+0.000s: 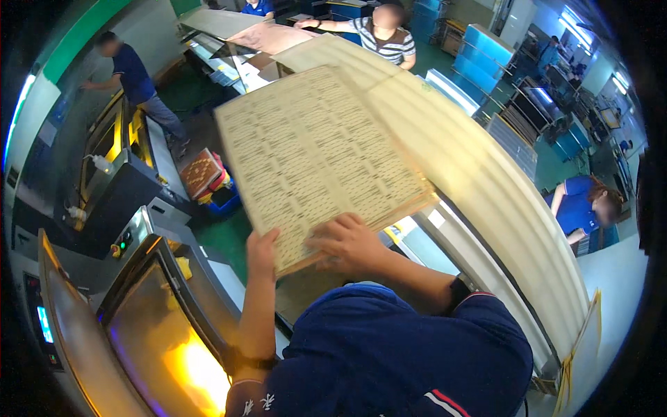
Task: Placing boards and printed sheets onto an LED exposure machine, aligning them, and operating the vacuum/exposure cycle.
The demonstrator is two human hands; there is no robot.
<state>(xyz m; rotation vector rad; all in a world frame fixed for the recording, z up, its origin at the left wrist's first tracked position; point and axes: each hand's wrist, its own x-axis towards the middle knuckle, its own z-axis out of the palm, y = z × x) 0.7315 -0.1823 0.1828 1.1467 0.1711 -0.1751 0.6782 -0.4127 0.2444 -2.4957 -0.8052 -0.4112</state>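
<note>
A thick stack of large tan sheets [316,149], printed with rows of small dark marks, is lifted at a tilt in front of me. My left hand [262,249] grips the stack's near left corner from below. My right hand [345,241] lies flat on top of the near edge, fingers spread over the sheets. Both forearms come up from my dark blue shirt at the bottom of the view.
A long cream-coloured worktable [486,187] runs to the right behind the stack. At lower left is a machine with a glowing yellow window [174,347]. A person in striped clothing [385,31] stands at the far end, another in blue [135,76] at left, a third [583,205] at right.
</note>
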